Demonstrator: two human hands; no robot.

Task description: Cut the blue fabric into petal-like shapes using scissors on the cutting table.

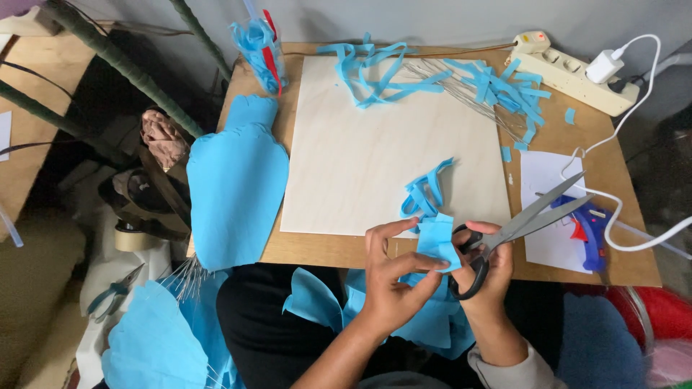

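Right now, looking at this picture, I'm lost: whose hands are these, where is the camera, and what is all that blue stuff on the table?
There is no machine here. A person wears a camera on the head, so you look down at their own two hands. The left hand pinches a small blue paper piece between its fingers. The right hand grips scissors, blades parted and pointing away to the right. On the wooden table lies a pale board with blue paper strips and thin wires. To the right lies a blue glue gun on white paper, with a power strip behind. A large blue sheet hangs over the left edge.
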